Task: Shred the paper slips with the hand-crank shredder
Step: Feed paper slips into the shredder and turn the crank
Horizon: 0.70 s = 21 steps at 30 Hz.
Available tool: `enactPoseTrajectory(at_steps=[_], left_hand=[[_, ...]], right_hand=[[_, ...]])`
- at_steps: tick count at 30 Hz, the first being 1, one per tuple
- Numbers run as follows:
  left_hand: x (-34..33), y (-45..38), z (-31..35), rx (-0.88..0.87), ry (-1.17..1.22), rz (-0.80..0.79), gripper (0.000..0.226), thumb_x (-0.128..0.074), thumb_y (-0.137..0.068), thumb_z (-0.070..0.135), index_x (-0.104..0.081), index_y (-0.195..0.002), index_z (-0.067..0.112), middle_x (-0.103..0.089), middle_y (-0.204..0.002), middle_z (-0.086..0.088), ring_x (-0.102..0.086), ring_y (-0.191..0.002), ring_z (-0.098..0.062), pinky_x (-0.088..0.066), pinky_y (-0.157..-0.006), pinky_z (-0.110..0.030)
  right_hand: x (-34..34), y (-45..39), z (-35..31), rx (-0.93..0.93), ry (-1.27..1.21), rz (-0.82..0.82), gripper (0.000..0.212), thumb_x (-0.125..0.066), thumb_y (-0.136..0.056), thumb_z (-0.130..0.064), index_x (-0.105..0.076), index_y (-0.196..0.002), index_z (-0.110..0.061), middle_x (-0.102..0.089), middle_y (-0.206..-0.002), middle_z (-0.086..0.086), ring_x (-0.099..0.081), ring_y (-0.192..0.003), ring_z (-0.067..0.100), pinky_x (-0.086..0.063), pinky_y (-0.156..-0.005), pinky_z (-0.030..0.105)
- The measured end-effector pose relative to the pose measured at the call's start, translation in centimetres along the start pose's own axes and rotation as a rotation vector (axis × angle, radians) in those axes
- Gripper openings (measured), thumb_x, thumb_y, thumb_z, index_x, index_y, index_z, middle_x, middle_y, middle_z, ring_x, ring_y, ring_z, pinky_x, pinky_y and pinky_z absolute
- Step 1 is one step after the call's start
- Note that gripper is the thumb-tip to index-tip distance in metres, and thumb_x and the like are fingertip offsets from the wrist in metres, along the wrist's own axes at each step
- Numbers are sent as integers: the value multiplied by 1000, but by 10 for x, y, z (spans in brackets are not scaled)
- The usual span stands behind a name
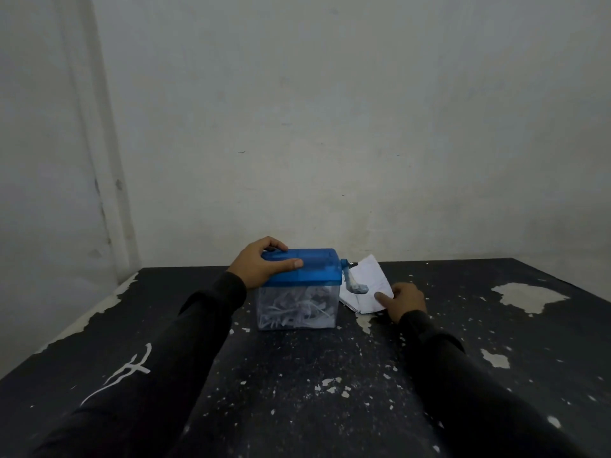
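left hand (261, 264) grips shredder (299, 289) lid; crank (352, 281) points right; right hand (405, 300) pinches slips (367, 285)

We see a shredder (299, 289) with a bright blue lid over a clear bin, pale white-grey shreds showing through. Its crank (351, 281) is blue with a greyish handle. The paper slips (367, 285) are white. The bench (297, 375) is black, flecked with off-white chipped patches. Our sleeves (185, 352) are black, the left bearing a white mark.
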State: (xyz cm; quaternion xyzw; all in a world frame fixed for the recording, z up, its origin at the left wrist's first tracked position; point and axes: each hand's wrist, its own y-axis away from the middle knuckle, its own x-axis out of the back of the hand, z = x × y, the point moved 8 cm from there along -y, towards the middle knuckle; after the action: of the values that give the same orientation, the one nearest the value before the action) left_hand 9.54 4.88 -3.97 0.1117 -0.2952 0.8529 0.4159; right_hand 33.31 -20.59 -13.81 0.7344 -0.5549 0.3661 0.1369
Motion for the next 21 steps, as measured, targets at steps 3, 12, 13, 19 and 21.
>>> enactPoseTrajectory(at_steps=[3, 12, 13, 19, 21], left_hand=[[0, 0, 0, 0, 5, 3, 76, -83, -47, 77, -70, -101, 24, -67, -110, 0, -64, -100, -18, -48, -78, -25], [0, 2, 2, 0, 7, 0, 75, -82, -49, 76, -70, -102, 24, -67, -111, 0, -64, -100, -18, -47, -76, -23], [0, 3, 2, -2, 6, -1, 75, -82, -50, 76, -69, -102, 24, -67, -111, 0, -64, -100, -18, -48, -76, -24], [-1, 4, 4, -2, 7, -2, 75, -81, -50, 75, -69, -103, 24, -66, -111, 0, -63, -100, -16, -47, -76, -24], [-1, 4, 3, -3, 5, 0, 75, -81, -50, 76, -69, -102, 24, -66, -111, 1, -63, -100, -16, -47, -76, -24]], right_hand=[[-2, -1, 2, -19, -29, 1, 34, -61, -99, -37, -72, -92, -6, -65, -80, 6, -62, -77, 22, -52, -77, 35], [7, 2, 0, 2, -67, 29, 34, -60, -100, -26, -67, -125, -4, -69, -123, 16, -65, -108, 30, -51, -94, 39], [10, 3, 0, -1, -46, 47, 34, -64, -97, -28, -68, -122, -5, -70, -120, 15, -65, -105, 29, -52, -92, 39], [17, -1, 13, -70, -66, 76, 31, -65, -97, -34, -72, -103, -4, -72, -99, 14, -61, -83, 24, -48, -79, 34], [15, 1, 13, -65, -107, 70, 36, -62, -99, -35, -72, -111, -2, -72, -103, 15, -64, -88, 25, -51, -84, 38]])
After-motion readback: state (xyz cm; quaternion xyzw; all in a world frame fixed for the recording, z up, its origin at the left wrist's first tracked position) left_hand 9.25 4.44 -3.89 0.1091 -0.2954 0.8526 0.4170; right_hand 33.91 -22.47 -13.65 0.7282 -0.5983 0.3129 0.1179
